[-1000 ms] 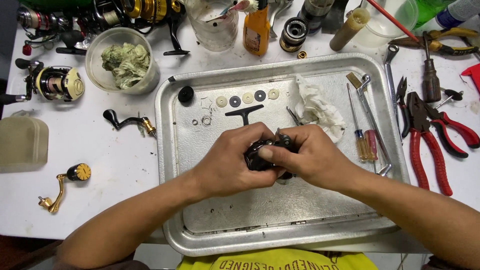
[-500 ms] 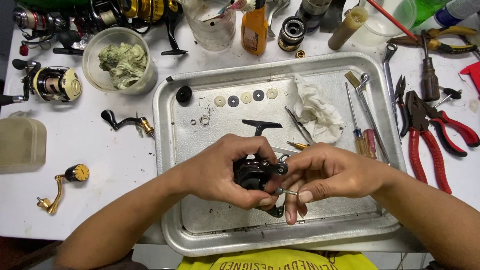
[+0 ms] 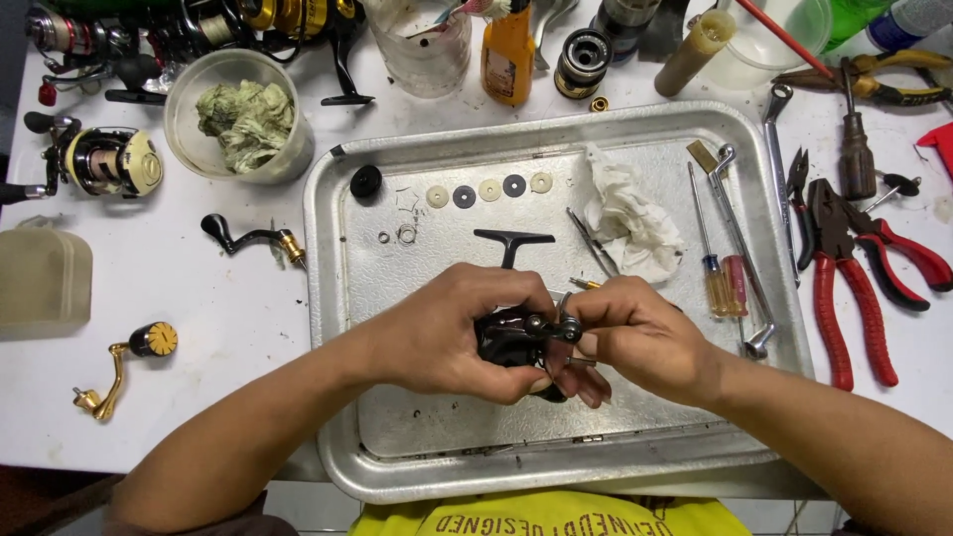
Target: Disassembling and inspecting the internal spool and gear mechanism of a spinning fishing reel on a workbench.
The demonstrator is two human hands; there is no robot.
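Both hands, left hand (image 3: 452, 333) and right hand (image 3: 635, 333), pinch a black reel body (image 3: 511, 337) over the metal tray (image 3: 338, 298). Washers (image 3: 486, 190), a crumpled tissue (image 3: 625, 218) lie behind it; the plastic cup (image 3: 238, 124) left of the tray holds a greasy rag (image 3: 243, 114).

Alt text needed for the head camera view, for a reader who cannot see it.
Two bare hands, left hand and right hand, hold a small black reel body over a metal tray. A crumpled tissue and a row of washers lie in the tray; red pliers rest beside it.
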